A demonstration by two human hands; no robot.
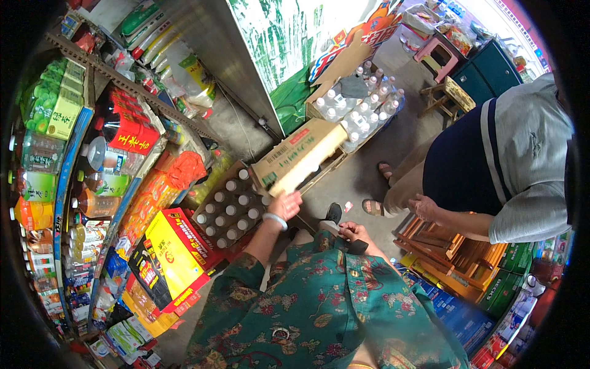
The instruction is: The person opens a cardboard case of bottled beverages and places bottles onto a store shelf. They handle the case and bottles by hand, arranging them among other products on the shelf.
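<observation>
My left hand (284, 206), with a pale bangle at the wrist, is at the near end of a printed cardboard box (295, 147), fingers spread over its edge; whether it grips is hard to tell. Left of that box stands an open carton of capped bottles (230, 211). Beyond it, clear bottles with pale caps (362, 117) stand in another open carton. My right hand (352, 231) is in front of my green floral shirt (322, 295), its fingers bent close together near the shirt's edge; what lies between them cannot be made out.
Shelves of drink bottles (39, 184) line the left, beside a yellow and red carton (177, 258). At right stands another person (488, 157) in a grey and navy shirt, near folded wooden chairs (454, 253). A wooden stool (449, 94) and pink stool (438, 55) are farther back.
</observation>
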